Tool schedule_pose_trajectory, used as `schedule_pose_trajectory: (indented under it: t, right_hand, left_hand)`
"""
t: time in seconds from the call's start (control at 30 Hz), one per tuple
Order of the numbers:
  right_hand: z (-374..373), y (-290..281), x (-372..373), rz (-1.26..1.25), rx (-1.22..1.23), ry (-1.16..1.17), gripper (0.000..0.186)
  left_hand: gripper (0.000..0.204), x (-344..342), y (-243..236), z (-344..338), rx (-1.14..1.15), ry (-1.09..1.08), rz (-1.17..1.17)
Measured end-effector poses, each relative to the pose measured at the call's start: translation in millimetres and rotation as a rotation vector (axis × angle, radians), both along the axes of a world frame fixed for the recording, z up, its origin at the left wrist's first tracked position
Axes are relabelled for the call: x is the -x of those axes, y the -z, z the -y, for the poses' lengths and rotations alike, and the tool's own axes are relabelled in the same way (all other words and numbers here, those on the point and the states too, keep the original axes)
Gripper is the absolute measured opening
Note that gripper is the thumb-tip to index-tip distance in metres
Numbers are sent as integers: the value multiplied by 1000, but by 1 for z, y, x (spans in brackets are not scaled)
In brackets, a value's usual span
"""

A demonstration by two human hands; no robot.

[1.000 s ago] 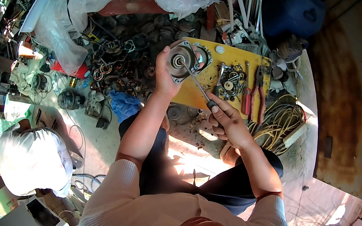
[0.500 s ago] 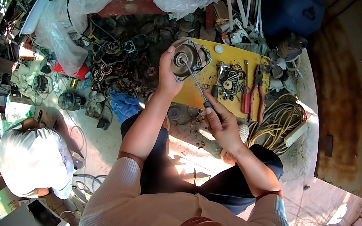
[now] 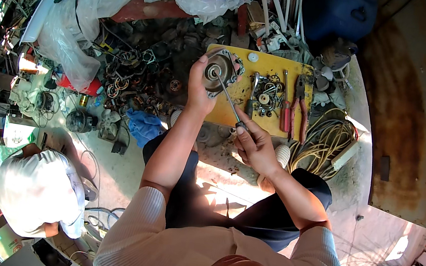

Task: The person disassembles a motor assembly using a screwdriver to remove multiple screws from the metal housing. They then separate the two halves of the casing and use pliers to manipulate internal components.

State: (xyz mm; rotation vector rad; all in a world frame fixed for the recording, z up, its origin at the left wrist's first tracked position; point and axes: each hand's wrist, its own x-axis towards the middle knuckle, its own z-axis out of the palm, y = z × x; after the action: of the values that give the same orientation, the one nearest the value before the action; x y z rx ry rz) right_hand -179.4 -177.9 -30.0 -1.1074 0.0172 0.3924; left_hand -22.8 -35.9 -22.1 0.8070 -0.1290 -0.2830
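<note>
My left hand is closed round the rim of a round metal housing cover, its hollow side turned up. My right hand grips the dark handle of a screwdriver. The long shaft slants up to the left, and its tip rests at the small central hub of the cover. Beneath them lies a yellow board. On it are a ratchet wrench, a pile of small bolts and rings, a red-handled screwdriver and red-handled pliers.
A coil of yellowish cable lies right of the board. Greasy metal parts heap up at the left, near a blue cloth. A blue barrel stands at the far right. Another person in a white shirt crouches at lower left.
My right hand has shifted slightly down and left, and its fingers have closed further over the screwdriver handle. The cover stays in my left hand. The whole view has drifted slightly.
</note>
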Motion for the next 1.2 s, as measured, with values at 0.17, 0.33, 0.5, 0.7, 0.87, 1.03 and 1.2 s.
schedule_pose_trajectory:
  t: [0.17,0.33,0.5,0.7,0.87,1.03,1.2]
  right_hand:
    - [-14,14,0,174,311,141,51]
    - [6,39,-13,688,1119,200,52]
    - [-2,-2,-9,481,831,106,53]
    - [18,-40,-5,208,746,-40,48]
    - [62,-71,-3,411,961,144,40]
    - [92,-103,-12,398,1250,280,35]
    - [94,-120,-14,300,1391,189,30]
  left_hand:
    - [55,-1,4,0,-34,-40,25]
    - [50,7,15,3,-65,-118,-306]
    - [48,9,1,-12,95,-32,-252]
    - [56,0,3,-20,204,63,-328]
    - [62,0,-2,-18,171,126,-375]
    - [67,4,2,-11,145,391,-336]
    - [67,12,7,14,166,729,-360]
